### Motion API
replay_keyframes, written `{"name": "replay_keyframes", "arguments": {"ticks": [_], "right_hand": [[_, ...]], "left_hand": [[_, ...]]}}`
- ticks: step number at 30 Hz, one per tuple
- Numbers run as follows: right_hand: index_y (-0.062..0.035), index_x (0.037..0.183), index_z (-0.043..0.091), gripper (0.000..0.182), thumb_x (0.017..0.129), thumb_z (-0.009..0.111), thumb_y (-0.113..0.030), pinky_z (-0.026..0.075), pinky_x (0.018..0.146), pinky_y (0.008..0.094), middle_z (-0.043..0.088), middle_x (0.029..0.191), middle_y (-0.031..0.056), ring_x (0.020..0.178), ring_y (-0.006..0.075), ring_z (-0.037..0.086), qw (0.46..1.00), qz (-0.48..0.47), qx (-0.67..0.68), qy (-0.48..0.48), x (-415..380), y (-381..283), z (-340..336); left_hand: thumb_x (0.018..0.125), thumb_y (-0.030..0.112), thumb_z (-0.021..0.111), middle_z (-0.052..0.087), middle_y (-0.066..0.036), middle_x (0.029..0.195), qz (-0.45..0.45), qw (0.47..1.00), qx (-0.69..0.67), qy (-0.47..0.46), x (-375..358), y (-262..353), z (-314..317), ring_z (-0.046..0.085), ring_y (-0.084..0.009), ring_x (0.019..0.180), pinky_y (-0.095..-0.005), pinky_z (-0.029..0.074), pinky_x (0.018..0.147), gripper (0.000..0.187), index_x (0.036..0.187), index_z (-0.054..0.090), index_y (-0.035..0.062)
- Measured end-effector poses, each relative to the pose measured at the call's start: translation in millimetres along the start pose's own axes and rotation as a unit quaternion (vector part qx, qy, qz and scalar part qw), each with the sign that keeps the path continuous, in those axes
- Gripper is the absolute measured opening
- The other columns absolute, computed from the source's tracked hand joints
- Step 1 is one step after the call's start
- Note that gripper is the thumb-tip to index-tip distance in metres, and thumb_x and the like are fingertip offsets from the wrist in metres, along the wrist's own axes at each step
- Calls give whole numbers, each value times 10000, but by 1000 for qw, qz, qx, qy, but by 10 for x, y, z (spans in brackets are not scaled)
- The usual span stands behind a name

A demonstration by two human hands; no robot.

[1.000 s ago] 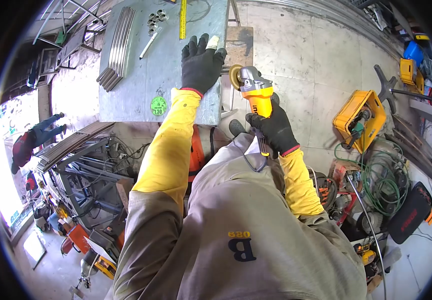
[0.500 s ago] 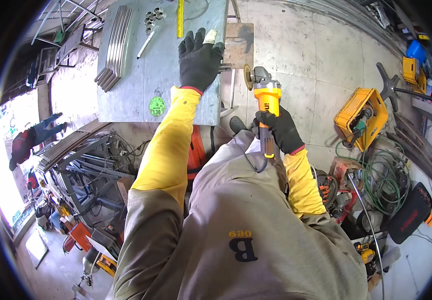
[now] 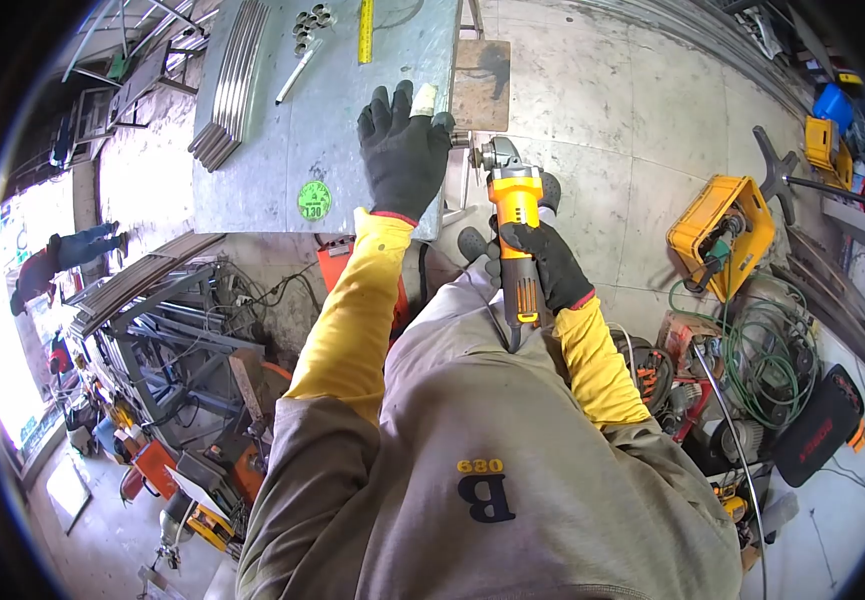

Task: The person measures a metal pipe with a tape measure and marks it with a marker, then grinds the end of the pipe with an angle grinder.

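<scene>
My left hand point(image 3: 402, 150), in a black glove with a pale wrap on one finger, lies on the grey metal table point(image 3: 252, 205) near its right edge, fingers spread. Beside it, a short metal tube end point(image 3: 461, 139) sticks out past that edge. My right hand point(image 3: 552, 262), also gloved, is closed around the yellow and grey angle grinder point(image 3: 515, 205). The grinder's disc point(image 3: 475, 158) is seen nearly edge-on, close to the tube end; whether they touch I cannot tell.
Long metal tubes point(image 3: 236, 85), cut tube pieces point(image 3: 312, 25), a white marker point(image 3: 297, 72) and a yellow ruler point(image 3: 365, 30) lie on the table. Right: a yellow crate point(image 3: 720, 238) and green hose point(image 3: 767, 345). At far left, another person point(image 3: 57, 262).
The grinder in my right hand has moved left, its disc nearer the tube end. My left hand has shifted slightly down and right. A foot now shows beside the grinder.
</scene>
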State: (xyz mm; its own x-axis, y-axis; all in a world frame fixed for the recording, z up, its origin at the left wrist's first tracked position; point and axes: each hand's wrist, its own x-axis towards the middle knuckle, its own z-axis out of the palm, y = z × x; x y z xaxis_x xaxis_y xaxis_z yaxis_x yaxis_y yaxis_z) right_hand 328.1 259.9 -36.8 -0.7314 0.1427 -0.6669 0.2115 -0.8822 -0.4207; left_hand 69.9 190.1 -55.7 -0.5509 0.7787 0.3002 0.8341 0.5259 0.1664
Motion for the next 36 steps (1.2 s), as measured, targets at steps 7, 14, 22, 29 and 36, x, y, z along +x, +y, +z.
{"name": "replay_keyframes", "arguments": {"ticks": [7, 14, 22, 29, 36], "right_hand": [[-57, 1236, 640, 438, 958, 822, -342, 646, 702, 355, 734, 986, 78, 777, 218, 770, 1000, -10, -14, -3, -45, 33, 19], [-49, 1222, 644, 428, 963, 816, -343, 646, 707, 352, 730, 986, 82, 775, 217, 765, 1000, -5, -12, -3, -115, 14, 74], [-44, 1218, 646, 392, 979, 809, -309, 661, 737, 362, 719, 1008, 83, 836, 197, 757, 1000, -15, -6, -8, 3, 78, 11], [-47, 1215, 655, 368, 980, 816, -279, 668, 756, 373, 707, 1015, 57, 916, 193, 757, 999, -32, -5, 6, 119, 47, 16], [-50, 1222, 675, 337, 993, 807, -260, 651, 758, 367, 720, 1016, 53, 912, 182, 749, 998, -50, -29, 12, 224, 18, -7]], "left_hand": [[1081, 392, 606, 581, -213, 1599, -8, 1000, 3, 1, -121, 47, -26, 445, -513, 1525, -639, 287, 1279, 459, 1377, 731, 65], [1083, 423, 578, 554, -207, 1620, -17, 1000, -8, 9, -119, 21, 55, 401, -498, 1555, -639, 266, 1286, 484, 1387, 726, 77], [1089, 441, 571, 532, -217, 1652, -40, 999, 11, -12, 31, 11, 101, 396, -502, 1571, -607, 246, 1309, 512, 1448, 690, 95], [1087, 438, 563, 545, -232, 1628, -27, 999, 18, 10, 193, -17, 138, 420, -511, 1547, -640, 263, 1283, 512, 1428, 700, 81], [1104, 462, 532, 479, -219, 1695, -44, 998, 24, -37, 402, -90, 217, 333, -511, 1605, -613, 209, 1324, 556, 1519, 636, 108]]}}
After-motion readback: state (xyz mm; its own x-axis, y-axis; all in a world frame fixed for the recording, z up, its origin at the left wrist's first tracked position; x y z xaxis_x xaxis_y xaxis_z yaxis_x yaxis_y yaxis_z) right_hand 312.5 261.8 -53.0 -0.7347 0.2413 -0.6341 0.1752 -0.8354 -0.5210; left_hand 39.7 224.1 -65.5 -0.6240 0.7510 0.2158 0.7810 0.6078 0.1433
